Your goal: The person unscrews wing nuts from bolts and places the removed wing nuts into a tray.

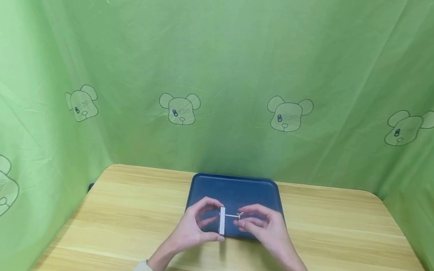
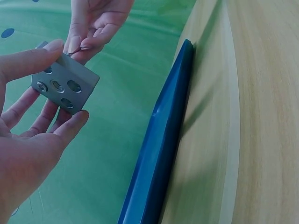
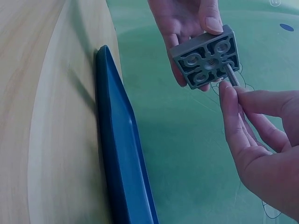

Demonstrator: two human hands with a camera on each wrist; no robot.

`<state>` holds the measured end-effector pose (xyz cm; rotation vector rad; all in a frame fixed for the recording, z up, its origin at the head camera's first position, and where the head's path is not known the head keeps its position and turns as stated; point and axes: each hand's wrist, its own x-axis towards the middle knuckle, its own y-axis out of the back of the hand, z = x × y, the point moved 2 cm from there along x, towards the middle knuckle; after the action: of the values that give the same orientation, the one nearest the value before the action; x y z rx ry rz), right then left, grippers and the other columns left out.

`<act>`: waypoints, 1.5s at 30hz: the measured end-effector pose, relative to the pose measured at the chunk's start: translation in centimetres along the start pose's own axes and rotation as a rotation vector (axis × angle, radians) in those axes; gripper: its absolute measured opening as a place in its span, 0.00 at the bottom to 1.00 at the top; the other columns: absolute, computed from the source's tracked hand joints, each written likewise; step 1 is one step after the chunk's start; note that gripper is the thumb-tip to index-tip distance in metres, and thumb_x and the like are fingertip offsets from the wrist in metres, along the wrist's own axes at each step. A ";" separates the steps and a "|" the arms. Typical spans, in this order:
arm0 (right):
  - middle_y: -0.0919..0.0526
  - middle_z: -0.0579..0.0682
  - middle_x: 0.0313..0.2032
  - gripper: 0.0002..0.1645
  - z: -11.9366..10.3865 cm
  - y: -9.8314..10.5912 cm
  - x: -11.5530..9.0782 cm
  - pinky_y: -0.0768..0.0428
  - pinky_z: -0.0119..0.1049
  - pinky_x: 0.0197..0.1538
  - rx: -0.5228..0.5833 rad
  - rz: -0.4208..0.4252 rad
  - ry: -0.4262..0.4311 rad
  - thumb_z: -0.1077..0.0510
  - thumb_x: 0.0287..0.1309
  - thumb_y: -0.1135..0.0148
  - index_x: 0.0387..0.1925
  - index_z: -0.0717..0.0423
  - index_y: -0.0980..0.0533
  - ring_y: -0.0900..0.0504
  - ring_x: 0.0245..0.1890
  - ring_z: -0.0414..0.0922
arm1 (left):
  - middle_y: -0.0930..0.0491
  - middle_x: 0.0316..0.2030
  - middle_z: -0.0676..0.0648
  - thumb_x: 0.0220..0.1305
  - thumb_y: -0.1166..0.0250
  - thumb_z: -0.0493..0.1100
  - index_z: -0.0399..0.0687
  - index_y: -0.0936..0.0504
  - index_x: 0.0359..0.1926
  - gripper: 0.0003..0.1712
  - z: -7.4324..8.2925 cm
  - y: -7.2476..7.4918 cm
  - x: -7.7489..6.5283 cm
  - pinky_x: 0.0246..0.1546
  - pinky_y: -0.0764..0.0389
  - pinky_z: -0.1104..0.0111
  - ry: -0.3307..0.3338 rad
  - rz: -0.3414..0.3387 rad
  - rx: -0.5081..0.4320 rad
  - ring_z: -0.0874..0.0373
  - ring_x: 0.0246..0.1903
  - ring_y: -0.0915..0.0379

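Note:
My left hand point(image 1: 196, 227) grips a square grey block point(image 2: 83, 95) by its edges, between the thumb and the other fingers. The plain face has several round holes, with a screw head point(image 2: 42, 87) seated in one; the ribbed face point(image 3: 208, 63) turns toward my right hand point(image 1: 270, 230). Out of a corner hole runs a threaded bolt point(image 3: 231, 74), level in the head view. At its free end my right thumb and fingertips pinch a small metal piece that looks like a wing nut point(image 1: 239, 216), mostly hidden by the fingers in the right wrist view.
Beneath and behind the hands lies a blue tray point(image 1: 235, 190) with a raised rim, on a light wooden table point(image 1: 349, 237). A green curtain point(image 1: 224, 145) printed with bear faces stands around the table's back and sides.

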<state>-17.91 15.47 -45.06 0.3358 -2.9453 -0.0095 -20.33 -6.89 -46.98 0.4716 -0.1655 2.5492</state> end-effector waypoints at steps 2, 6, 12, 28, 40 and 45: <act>0.20 0.76 0.49 0.19 0.0 0.0 0.0 0.11 0.44 0.50 -0.009 0.012 -0.003 0.74 0.58 0.33 0.51 0.77 0.24 0.10 0.43 0.50 | 0.27 0.58 0.36 0.41 0.22 0.21 0.38 0.26 0.59 0.41 0.0 0.0 0.0 0.69 0.25 0.55 -0.003 -0.003 0.001 0.44 0.63 0.28; 0.20 0.74 0.48 0.16 0.0 0.0 0.1 0.10 0.45 0.49 -0.029 0.043 -0.002 0.76 0.56 0.33 0.47 0.77 0.22 0.10 0.43 0.49 | 0.28 0.58 0.32 0.42 0.22 0.22 0.38 0.26 0.59 0.41 0.0 0.0 0.0 0.69 0.25 0.55 -0.006 -0.011 0.001 0.40 0.63 0.29; 0.18 0.71 0.46 0.14 0.0 0.0 0.1 0.10 0.43 0.48 -0.052 0.063 0.024 0.77 0.54 0.33 0.44 0.74 0.20 0.10 0.43 0.51 | 0.28 0.59 0.31 0.43 0.22 0.22 0.38 0.26 0.60 0.41 -0.1 0.0 0.0 0.69 0.25 0.55 -0.003 -0.012 0.002 0.47 0.62 0.28; 0.16 0.70 0.44 0.13 0.2 -0.1 0.2 0.10 0.43 0.48 -0.056 0.069 0.026 0.76 0.56 0.33 0.44 0.73 0.20 0.11 0.43 0.53 | 0.26 0.58 0.37 0.43 0.22 0.23 0.35 0.27 0.60 0.40 -0.2 0.0 0.0 0.69 0.25 0.55 -0.005 -0.008 0.006 0.46 0.62 0.28; 0.16 0.70 0.44 0.13 0.4 0.1 0.2 0.10 0.44 0.48 -0.051 0.057 0.041 0.76 0.56 0.33 0.44 0.74 0.20 0.10 0.43 0.50 | 0.27 0.58 0.35 0.44 0.22 0.23 0.39 0.26 0.59 0.40 -0.3 0.1 0.0 0.68 0.25 0.55 -0.003 -0.006 0.004 0.47 0.62 0.28; 0.17 0.72 0.45 0.14 0.3 0.1 0.2 0.10 0.43 0.49 -0.050 0.047 0.042 0.76 0.55 0.32 0.45 0.73 0.20 0.11 0.44 0.49 | 0.26 0.57 0.37 0.44 0.22 0.24 0.39 0.26 0.59 0.40 -0.2 0.1 0.0 0.68 0.25 0.55 -0.006 -0.004 0.004 0.41 0.63 0.29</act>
<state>-18.14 15.48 -45.34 0.2572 -2.9050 -0.0688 -20.41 -6.90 -47.18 0.4805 -0.1613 2.5449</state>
